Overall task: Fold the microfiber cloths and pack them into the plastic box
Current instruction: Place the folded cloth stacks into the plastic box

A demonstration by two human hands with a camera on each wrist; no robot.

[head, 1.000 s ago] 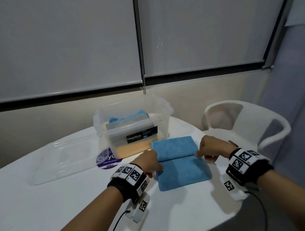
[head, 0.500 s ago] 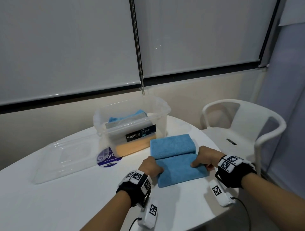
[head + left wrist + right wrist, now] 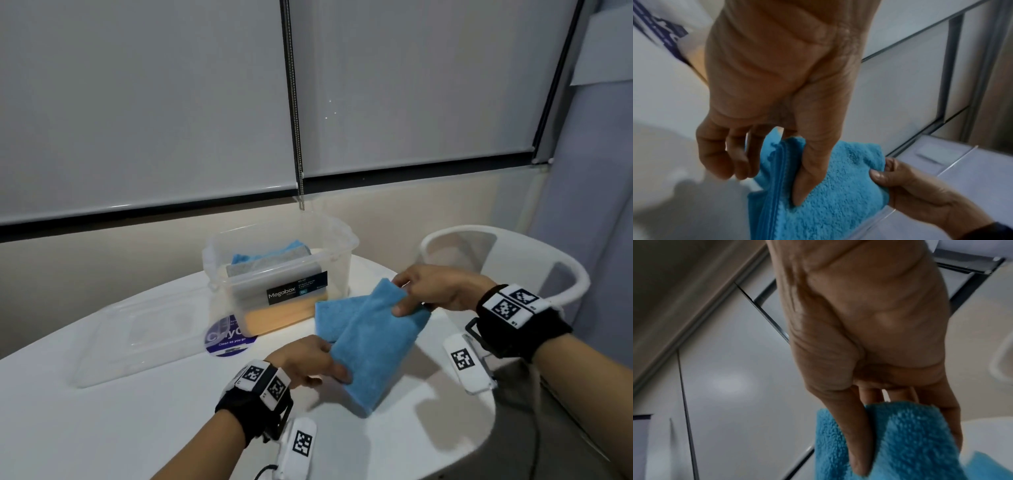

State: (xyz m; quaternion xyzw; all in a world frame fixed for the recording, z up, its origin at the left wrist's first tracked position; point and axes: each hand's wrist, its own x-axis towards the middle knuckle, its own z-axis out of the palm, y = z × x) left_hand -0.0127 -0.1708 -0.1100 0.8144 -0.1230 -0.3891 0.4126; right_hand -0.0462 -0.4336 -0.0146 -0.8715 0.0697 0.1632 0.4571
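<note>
Blue microfiber cloth (image 3: 371, 346), folded, sits pinched at both ends: my left hand (image 3: 308, 359) has its thumb clamped over the near edge, my right hand (image 3: 442, 287) nips the far corner. It hangs tilted just above the white tabletop (image 3: 137, 428), beside the clear plastic box (image 3: 281, 274) already holding cloths.

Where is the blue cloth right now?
In the head view, the folded blue cloth is held between the left hand and right hand, just right of the plastic box.
</note>
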